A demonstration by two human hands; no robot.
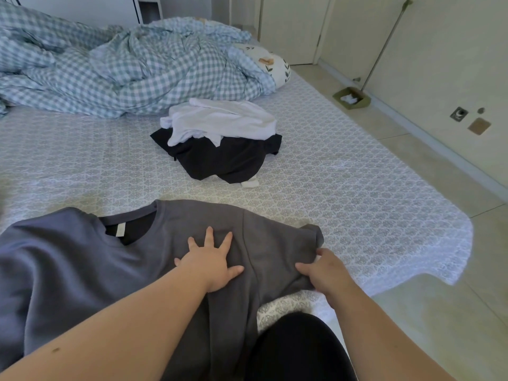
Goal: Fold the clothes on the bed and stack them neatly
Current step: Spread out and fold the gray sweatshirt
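Patterned grey-white sheeting covers the bed (343,188), which fills most of the view, with pale floor tiles (439,312) along its right side. At the near edge lies a grey T-shirt (82,270), spread front-up with its collar toward the far side and its lower part hanging off the near edge. The left hand (211,266) presses flat on the shirt's chest, fingers spread and straight. The right hand (327,270) pinches the edge of the shirt's right sleeve (288,243), thumb and fingers curled on the cloth.

Farther back, near the middle of the bed, a crumpled white garment (220,121) sits on a crumpled black garment (225,158), both unfolded. A blue checked duvet (110,67) is bunched at the far left, with a pillow (275,64) just beside it.

This looks like the first fold of the sleeve inward, so the task is at an early stage. The shirt's left half looks rumpled; if it is folded that way, creases may be locked in and the result lopsided. The hanging lower part could drag the shirt toward the floor once the flat hand lifts. If the pinch holds only the top layer, the sleeve may fold unevenly. A dustpan (351,96) with litter stands on the floor to the right, so a dropped garment could get dirty.
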